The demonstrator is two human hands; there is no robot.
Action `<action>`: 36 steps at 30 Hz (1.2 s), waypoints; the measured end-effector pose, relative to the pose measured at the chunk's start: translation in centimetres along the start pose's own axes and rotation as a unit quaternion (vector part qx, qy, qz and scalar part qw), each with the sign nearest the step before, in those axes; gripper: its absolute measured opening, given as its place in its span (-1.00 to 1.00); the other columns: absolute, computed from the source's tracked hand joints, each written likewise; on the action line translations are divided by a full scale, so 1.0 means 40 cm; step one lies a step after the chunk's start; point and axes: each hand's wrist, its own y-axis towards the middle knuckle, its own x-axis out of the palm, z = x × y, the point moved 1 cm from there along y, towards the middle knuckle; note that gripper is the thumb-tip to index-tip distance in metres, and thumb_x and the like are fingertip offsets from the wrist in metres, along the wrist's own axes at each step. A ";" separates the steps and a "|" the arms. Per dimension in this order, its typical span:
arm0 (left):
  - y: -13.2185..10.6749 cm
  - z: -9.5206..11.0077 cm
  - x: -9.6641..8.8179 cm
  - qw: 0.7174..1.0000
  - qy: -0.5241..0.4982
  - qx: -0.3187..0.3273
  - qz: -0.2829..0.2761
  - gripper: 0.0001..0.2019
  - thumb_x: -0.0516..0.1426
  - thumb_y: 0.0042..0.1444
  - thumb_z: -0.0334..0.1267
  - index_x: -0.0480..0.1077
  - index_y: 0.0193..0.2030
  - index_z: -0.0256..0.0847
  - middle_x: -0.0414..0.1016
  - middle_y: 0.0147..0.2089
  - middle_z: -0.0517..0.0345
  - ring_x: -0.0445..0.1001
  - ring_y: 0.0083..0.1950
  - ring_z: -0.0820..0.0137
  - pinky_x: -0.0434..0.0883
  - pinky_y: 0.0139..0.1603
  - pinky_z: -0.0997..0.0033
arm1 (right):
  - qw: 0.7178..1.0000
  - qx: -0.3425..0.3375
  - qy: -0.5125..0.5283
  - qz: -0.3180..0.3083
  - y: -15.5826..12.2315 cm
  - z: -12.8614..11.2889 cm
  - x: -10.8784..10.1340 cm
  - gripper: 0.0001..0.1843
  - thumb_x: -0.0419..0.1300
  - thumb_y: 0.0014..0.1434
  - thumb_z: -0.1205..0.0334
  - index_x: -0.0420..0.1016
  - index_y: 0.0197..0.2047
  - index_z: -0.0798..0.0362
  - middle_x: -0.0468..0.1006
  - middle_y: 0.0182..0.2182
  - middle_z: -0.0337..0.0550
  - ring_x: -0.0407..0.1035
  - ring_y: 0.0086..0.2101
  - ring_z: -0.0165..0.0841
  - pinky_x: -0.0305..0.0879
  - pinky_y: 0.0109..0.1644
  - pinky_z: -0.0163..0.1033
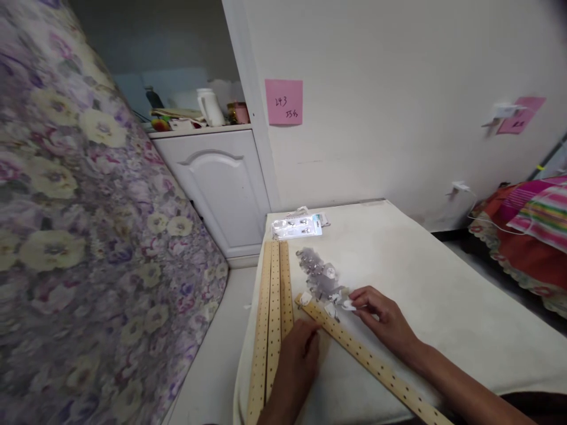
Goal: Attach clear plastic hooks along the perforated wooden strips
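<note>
My right hand (383, 319) pinches a small white plastic piece (348, 304) between thumb and fingers, at the lower end of a pile of small clear and grey pieces (316, 271). My left hand (299, 354) is curled, its fingertips against the near edge of a slanting wooden strip with rows of holes (367, 357). Whether it grips anything is hidden. On the strip's far end rests a white round piece (305, 298) with a metal part. Another white piece (330, 309) lies at the strip's edge, close to the right hand.
Several more perforated wooden strips (274, 283) lie side by side along the left of the cloth-covered table (398, 254). A clear blister pack (295, 227) lies at the back. A floral curtain (88, 236) hangs at left; a white cabinet (221, 189) stands behind.
</note>
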 end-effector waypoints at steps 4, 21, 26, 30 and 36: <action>-0.008 -0.011 0.041 0.981 -0.177 -0.074 -0.040 -0.71 0.08 0.11 -0.10 0.47 -0.12 -0.19 0.49 -0.32 0.12 0.41 -0.38 0.40 0.33 -0.36 0.43 | 0.997 -0.073 -0.026 -0.007 -0.014 -0.038 0.022 -0.88 0.04 0.21 0.30 0.41 -0.24 -0.01 0.46 -0.17 -0.05 0.40 -0.16 -0.29 0.40 -0.16 -0.21; -0.028 -0.023 0.099 0.852 -0.466 -0.232 -0.047 -0.61 0.23 -0.10 0.07 0.38 -0.47 -0.29 0.43 -0.55 0.18 0.26 -0.66 0.57 0.11 -0.66 0.55 | 0.985 -0.116 -0.051 -0.119 -0.057 -0.090 0.075 -0.74 -0.02 0.21 0.34 0.36 -0.07 -0.04 0.46 -0.13 -0.06 0.41 -0.23 -0.34 0.39 -0.17 -0.25; -0.032 -0.023 0.099 0.871 -0.427 -0.238 -0.058 -0.64 0.19 -0.05 0.04 0.33 -0.53 -0.25 0.33 -0.65 0.28 0.16 -0.71 0.61 0.05 -0.69 0.58 | 0.995 0.018 -0.055 -0.085 -0.047 -0.064 0.061 -0.84 -0.01 0.21 0.26 0.39 -0.25 -0.02 0.47 -0.39 -0.21 0.38 -0.39 -0.36 0.33 -0.32 -0.28; -0.028 -0.023 0.081 0.905 -0.357 -0.229 -0.035 -0.61 0.14 0.01 0.06 0.32 -0.57 -0.25 0.23 -0.74 0.32 0.09 -0.73 0.62 0.01 -0.68 0.59 | 0.980 0.005 -0.161 -0.113 -0.027 -0.030 0.065 -0.79 0.01 0.16 0.35 0.40 -0.17 -0.02 0.46 -0.25 -0.16 0.37 -0.26 -0.31 0.32 -0.20 -0.23; -0.008 -0.037 0.035 0.899 -0.367 -0.237 0.021 -0.66 0.14 0.03 0.02 0.30 -0.49 -0.24 0.34 -0.60 0.29 0.16 -0.68 0.62 0.04 -0.67 0.61 | 0.955 -0.013 -0.256 -0.148 0.011 -0.002 0.103 -0.69 0.01 0.13 0.40 0.40 -0.08 -0.04 0.40 -0.19 -0.10 0.35 -0.21 -0.30 0.31 -0.21 -0.27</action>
